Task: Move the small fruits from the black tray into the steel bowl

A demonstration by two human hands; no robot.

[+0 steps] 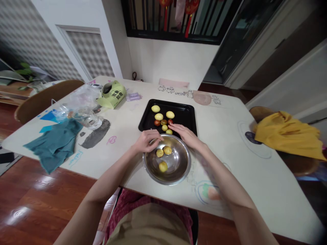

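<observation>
A shiny metal bowl [187, 166] stands near the table's front edge with three small yellow fruits inside, one a yellow piece [162, 166] nearest me. My left hand [148, 141] is closed over the bowl's left far rim, its fingers bent inward. Beyond the bowl is a black tray [184, 110]. My right hand [186, 134] reaches over the tray's near right side with fingers stretched out, their tips at a dark red cherry tomato [170, 121]. Three larger pale yellow oval pieces, among them one [155, 109] at the back, and several small red and yellow tomatoes lie on the tray.
At the left are a teal cloth [57, 143], a clear glass [89, 119], plastic wrapping and a green paper box [114, 95]. A purple packet [134, 97] lies by the box. To the right, a yellow cloth [288, 134] hangs over a chair. Drawings mark the white tabletop.
</observation>
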